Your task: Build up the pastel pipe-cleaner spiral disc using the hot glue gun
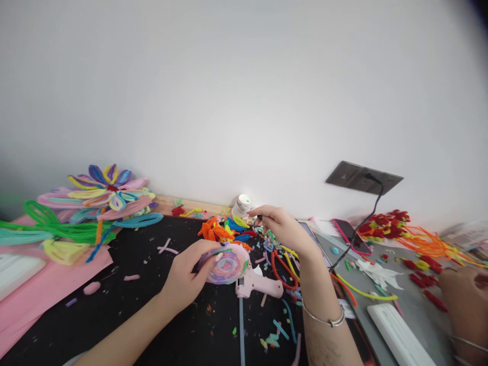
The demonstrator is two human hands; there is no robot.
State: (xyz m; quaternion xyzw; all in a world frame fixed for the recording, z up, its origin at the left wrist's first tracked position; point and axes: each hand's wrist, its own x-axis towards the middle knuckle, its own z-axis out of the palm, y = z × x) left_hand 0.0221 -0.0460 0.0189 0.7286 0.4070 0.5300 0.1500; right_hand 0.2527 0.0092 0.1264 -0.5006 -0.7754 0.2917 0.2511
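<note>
My left hand (190, 272) is closed on the edge of a round pastel spiral disc (227, 265), which looks like coiled fuzzy pipe cleaner in purple, pink and mint. Just behind the disc lies a pile of looped orange (215, 231), yellow and blue pipe cleaner pieces. My right hand (280, 226) hangs over small colourful scraps, its index finger stretched toward a white paper cup (243, 204). Its other fingers are bent and partly hidden; nothing shows in them. A pale pink glue gun (259, 284) lies right of the disc, with a bluish stick (241, 330) extending toward me.
A large pipe cleaner flower (110, 188) and green loops (68, 229) lie at left on pink paper (87, 264). To the right are a pink-edged phone (353, 236), a black cord (360, 223), a white case (400, 335) and another person's hand (463, 292) near red pieces.
</note>
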